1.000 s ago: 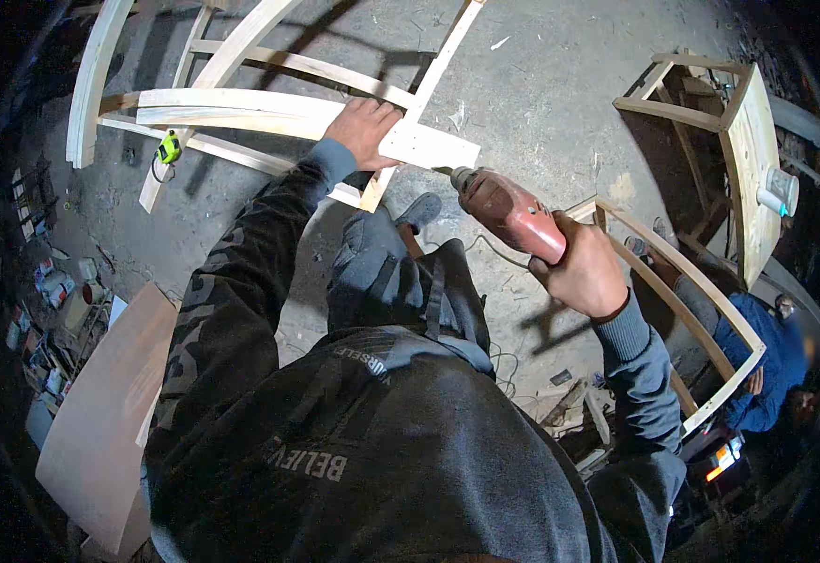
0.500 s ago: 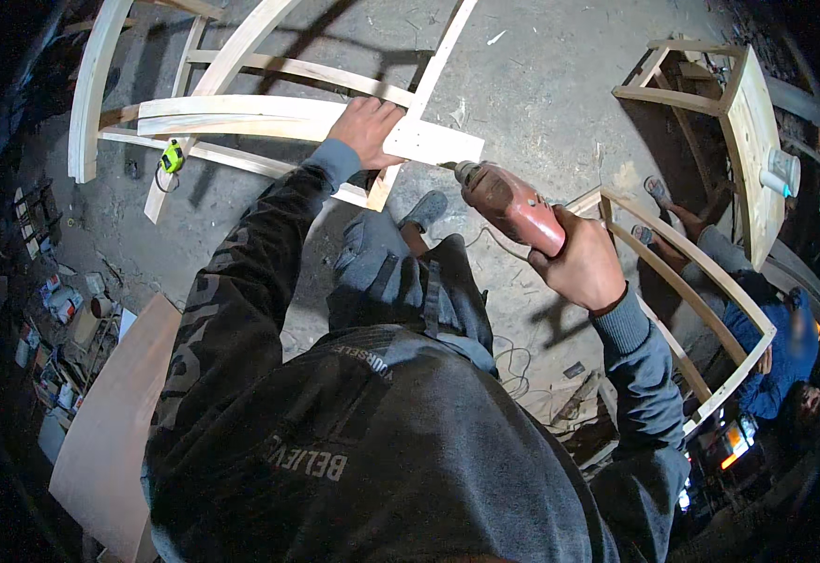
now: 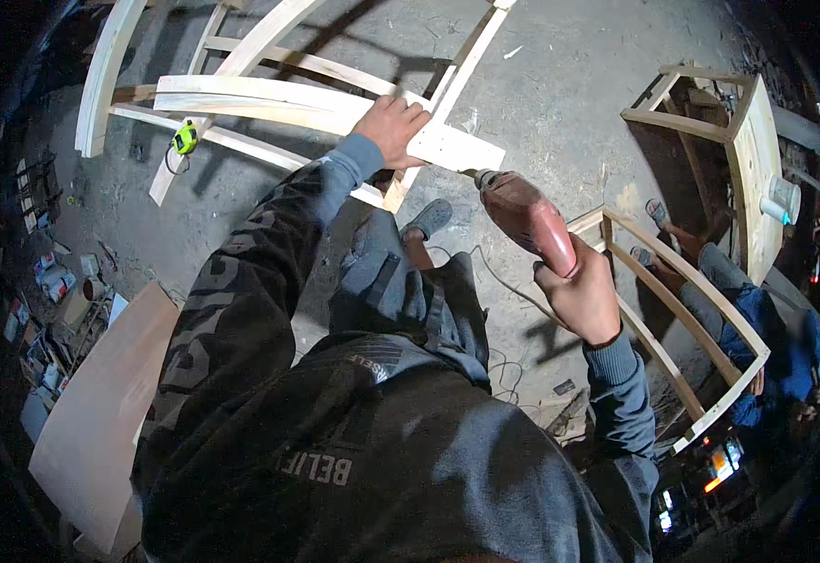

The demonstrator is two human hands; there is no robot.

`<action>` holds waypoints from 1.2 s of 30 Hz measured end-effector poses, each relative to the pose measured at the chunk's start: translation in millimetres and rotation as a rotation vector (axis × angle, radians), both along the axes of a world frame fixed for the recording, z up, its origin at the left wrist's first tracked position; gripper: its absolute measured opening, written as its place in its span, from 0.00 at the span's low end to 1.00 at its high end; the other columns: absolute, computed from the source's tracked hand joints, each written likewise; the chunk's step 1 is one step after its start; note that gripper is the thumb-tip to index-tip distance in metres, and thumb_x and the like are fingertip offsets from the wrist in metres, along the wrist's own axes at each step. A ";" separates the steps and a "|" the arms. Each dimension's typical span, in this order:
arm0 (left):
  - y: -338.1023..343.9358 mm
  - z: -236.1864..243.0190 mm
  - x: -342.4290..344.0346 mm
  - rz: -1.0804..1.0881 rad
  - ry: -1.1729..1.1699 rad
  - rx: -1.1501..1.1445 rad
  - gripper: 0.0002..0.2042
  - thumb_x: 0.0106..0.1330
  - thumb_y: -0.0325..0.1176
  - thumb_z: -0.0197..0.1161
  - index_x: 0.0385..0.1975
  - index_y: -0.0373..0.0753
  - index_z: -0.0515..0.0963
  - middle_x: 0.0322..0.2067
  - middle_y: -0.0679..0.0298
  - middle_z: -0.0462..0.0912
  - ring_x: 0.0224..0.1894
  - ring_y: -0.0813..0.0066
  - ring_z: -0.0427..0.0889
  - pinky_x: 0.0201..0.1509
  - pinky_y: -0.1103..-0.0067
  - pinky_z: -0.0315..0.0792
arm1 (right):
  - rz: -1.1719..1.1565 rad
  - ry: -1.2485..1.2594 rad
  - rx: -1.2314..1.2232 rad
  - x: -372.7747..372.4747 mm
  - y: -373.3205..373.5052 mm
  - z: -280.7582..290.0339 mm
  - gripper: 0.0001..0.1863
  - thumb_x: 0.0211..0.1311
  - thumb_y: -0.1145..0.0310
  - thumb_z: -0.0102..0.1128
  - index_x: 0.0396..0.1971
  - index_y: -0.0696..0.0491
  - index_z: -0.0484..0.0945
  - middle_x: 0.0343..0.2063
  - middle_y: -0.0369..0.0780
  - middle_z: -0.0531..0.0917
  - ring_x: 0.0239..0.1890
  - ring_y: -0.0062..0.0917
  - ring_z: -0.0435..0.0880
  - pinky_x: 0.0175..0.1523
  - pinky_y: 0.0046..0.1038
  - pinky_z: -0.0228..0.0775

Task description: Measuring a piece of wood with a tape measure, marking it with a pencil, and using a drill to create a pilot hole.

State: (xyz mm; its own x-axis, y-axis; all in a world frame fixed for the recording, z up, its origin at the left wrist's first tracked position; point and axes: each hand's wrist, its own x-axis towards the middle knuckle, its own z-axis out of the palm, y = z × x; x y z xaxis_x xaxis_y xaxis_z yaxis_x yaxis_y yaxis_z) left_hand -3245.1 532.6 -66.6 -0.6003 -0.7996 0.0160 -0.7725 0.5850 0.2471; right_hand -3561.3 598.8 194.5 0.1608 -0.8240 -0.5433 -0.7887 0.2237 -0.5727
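Note:
My left hand [image 3: 393, 131] is wrapped over a curved wooden board [image 3: 250, 98] near its right end, which lies across a pale wooden frame [image 3: 471, 66]. My right hand [image 3: 584, 296] grips a red power drill [image 3: 532, 220], whose cord trails down past my leg. The drill points up and to the left, and its bit meets the near edge of the board's right end. Whether the bit has gone into the wood cannot be made out. A few small dark dots mark the board just right of my left hand.
A lime-green tape measure [image 3: 185, 138] rests on the frame at left. Another curved frame [image 3: 682, 319] stands at right, with a person in blue [image 3: 776, 342] beside it. A white container [image 3: 782, 201] sits on a wooden piece [image 3: 757, 178]. A large thin panel [image 3: 110, 413] lies lower left.
The whole scene has shifted slightly in view. The drill has turned a little, its rear end swinging downward, while its tip stays at the board's edge. My left hand keeps its hold.

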 end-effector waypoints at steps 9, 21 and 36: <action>2.7 -5.3 -1.0 0.008 -0.066 -0.046 0.39 0.53 0.68 0.66 0.55 0.40 0.74 0.45 0.61 0.77 0.48 0.62 0.76 0.55 0.62 0.66 | -0.072 -0.012 0.008 -0.6 12.8 64.9 0.22 0.50 0.74 0.63 0.48 0.65 0.80 0.33 0.51 0.87 0.35 0.34 0.88 0.46 0.30 0.77; 3.5 -3.3 -1.8 0.010 -0.053 -0.030 0.40 0.53 0.68 0.68 0.56 0.39 0.75 0.47 0.60 0.78 0.50 0.61 0.76 0.55 0.65 0.66 | -0.164 -0.009 0.121 4.4 20.2 67.0 0.26 0.54 0.71 0.69 0.52 0.64 0.75 0.43 0.47 0.82 0.46 0.29 0.82 0.53 0.31 0.74; 3.6 -4.1 -0.9 0.004 -0.054 -0.016 0.41 0.53 0.68 0.68 0.56 0.38 0.75 0.47 0.59 0.78 0.49 0.60 0.75 0.56 0.63 0.66 | -0.154 -0.043 0.184 -10.6 -4.1 52.7 0.15 0.52 0.72 0.65 0.38 0.66 0.80 0.27 0.41 0.84 0.31 0.21 0.81 0.41 0.27 0.75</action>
State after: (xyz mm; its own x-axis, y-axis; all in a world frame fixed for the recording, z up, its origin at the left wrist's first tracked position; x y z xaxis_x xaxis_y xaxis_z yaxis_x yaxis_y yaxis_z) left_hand -3246.0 536.2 -70.7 -0.5977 -0.8017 -0.0033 -0.7866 0.5857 0.1953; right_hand -3571.9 594.7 247.2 0.0670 -0.7286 -0.6817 -0.7132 0.4429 -0.5434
